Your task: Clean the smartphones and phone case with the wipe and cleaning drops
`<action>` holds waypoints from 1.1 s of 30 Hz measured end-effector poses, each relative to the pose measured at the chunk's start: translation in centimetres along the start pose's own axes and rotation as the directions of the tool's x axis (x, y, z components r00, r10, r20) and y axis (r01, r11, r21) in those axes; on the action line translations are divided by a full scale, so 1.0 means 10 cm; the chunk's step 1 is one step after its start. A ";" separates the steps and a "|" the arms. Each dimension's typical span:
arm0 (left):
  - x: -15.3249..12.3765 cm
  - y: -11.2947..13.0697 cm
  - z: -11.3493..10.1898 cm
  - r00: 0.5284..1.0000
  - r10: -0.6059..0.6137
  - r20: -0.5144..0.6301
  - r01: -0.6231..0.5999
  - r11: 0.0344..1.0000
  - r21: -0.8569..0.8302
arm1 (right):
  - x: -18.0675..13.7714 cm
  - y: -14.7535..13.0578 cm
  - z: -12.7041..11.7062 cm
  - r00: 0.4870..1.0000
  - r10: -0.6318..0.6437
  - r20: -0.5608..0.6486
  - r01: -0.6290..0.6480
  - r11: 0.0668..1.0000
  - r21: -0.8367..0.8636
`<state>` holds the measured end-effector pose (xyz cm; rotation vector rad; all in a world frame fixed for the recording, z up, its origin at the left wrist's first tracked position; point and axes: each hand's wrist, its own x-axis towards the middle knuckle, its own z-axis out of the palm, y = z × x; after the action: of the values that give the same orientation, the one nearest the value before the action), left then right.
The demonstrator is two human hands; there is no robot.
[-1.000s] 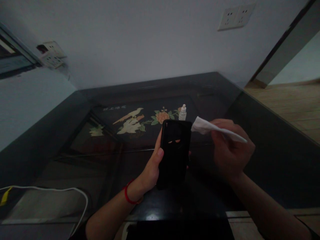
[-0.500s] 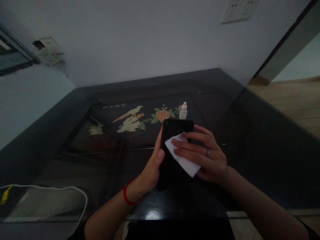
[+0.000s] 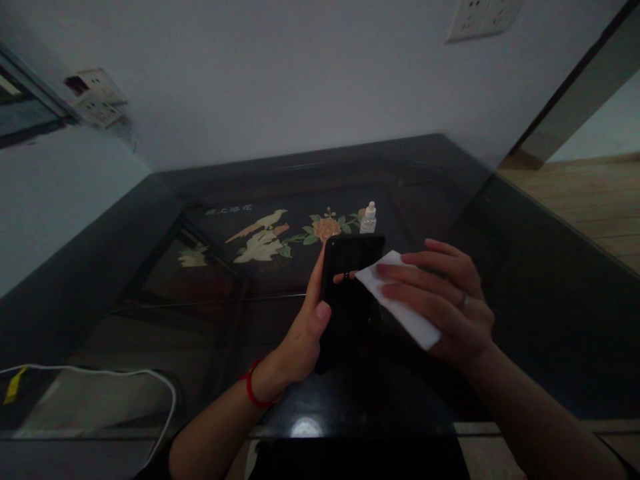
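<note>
Upright and a little tilted, a black smartphone (image 3: 345, 313) rests in my left hand (image 3: 300, 340), thumb along its left edge and fingers behind it. My right hand (image 3: 450, 307) holds a folded white cloth (image 3: 405, 303) under its fingers, at the phone's right side. The cloth's left corner overlaps the phone's right edge in the view; whether it touches the glass I cannot tell. Finger reflections show on the dark screen. Just beyond the phone's top stands a small clear dropper bottle (image 3: 369, 219) with a white cap, its base partly hidden by the phone.
The glossy dark table (image 3: 480, 220) bears an inlaid bird (image 3: 263, 223) and flower (image 3: 326, 229) picture. A white cable (image 3: 100, 375) with a yellow tag (image 3: 14, 387) lies at the lower left. Wall sockets (image 3: 483, 17) are on the wall behind.
My right hand has moved right with the cloth, off the middle of the phone's screen to its right side. My left hand still holds the phone in nearly the same place.
</note>
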<state>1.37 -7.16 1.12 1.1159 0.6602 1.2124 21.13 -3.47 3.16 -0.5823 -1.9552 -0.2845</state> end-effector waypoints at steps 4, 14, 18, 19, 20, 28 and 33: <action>-0.01 -0.04 -0.04 0.996 0.083 -0.017 -0.078 0.979 0.186 | -0.03 0.02 0.10 0.991 -0.026 0.130 0.029 0.999 -0.025; 0.01 -0.15 -0.17 0.986 0.142 0.087 -0.166 0.891 0.422 | 0.03 -0.13 0.14 0.897 0.254 0.362 -0.416 0.763 0.495; 0.01 -0.17 -0.17 0.996 0.084 0.019 -0.086 0.942 0.325 | 0.00 -0.06 0.17 0.773 0.507 0.381 -0.578 0.316 0.753; 0.02 -0.16 -0.16 0.998 0.057 0.003 -0.056 0.958 0.283 | -0.01 -0.03 0.18 0.737 0.589 0.332 -0.579 0.296 0.760; 0.02 -0.15 -0.14 1.000 0.025 -0.004 -0.023 0.972 0.234 | -0.03 0.00 0.19 0.695 0.669 0.263 -0.590 0.322 0.740; 0.09 -0.04 0.04 0.986 -0.162 -0.049 0.152 0.975 -0.161 | -0.05 -0.01 0.15 0.913 0.408 0.007 -0.404 0.900 0.161; 0.14 -0.04 0.04 0.940 -0.279 -0.195 0.221 0.936 -0.275 | -0.08 0.00 0.21 0.979 0.041 0.202 -0.059 0.994 0.088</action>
<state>2.24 -5.95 1.12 0.6621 0.7787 1.1737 19.73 -2.77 1.54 -0.6173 -2.1309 -0.1046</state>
